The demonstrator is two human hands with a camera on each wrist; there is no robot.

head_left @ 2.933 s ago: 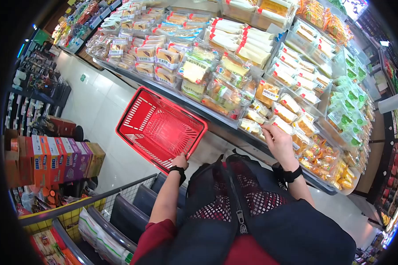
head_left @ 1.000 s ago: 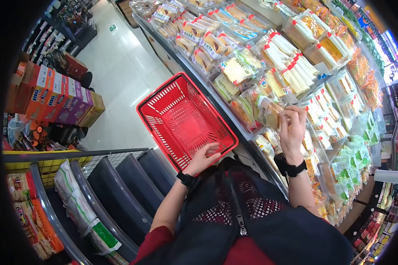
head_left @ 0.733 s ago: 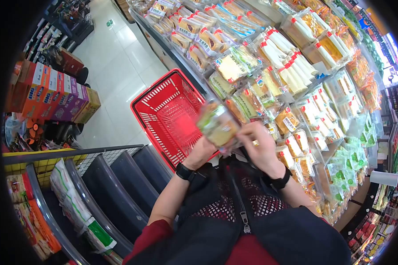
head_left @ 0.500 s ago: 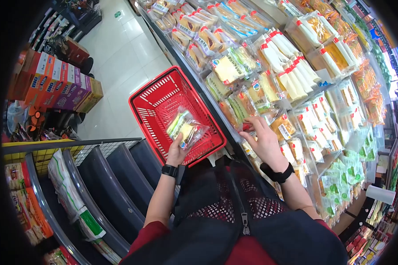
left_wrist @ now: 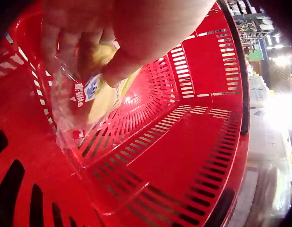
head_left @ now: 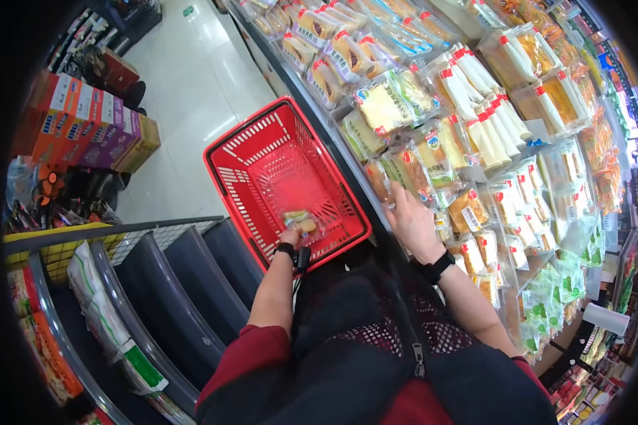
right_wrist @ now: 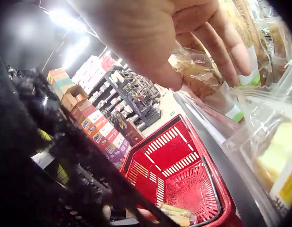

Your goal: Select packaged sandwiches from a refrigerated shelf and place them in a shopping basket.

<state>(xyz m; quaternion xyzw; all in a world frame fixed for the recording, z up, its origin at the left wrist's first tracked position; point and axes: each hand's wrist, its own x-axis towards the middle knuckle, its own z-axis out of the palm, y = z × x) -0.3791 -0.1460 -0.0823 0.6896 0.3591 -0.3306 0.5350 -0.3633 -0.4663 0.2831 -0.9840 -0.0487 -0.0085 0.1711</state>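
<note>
My left hand (head_left: pixel 290 237) reaches down inside the red shopping basket (head_left: pixel 312 152), holding a clear-wrapped bread pack (head_left: pixel 305 221) low near the basket floor. In the left wrist view the thumb presses on this pack (left_wrist: pixel 101 106), which has a small blue logo and red print; part of it is behind the fingers. At the front of the bread display, my right hand (head_left: pixel 412 223) has its thumb and fingers on either side of another bagged bread (right_wrist: pixel 198 78). Neighbouring bread packs crowd around those fingers.
The bread display (head_left: pixel 436 159) slopes up on the right behind a dark front edge. At lower left stands a wire-railed rack with dark shelves (head_left: pixel 174 287). Stacked cartons (head_left: pixel 85 127) stand further left, and pale floor tiles (head_left: pixel 188 131) run between.
My right hand lifted a bread pack off the display and passed it to my left, which lowered it into the basket. My right hand has returned to the front bread packs.
</note>
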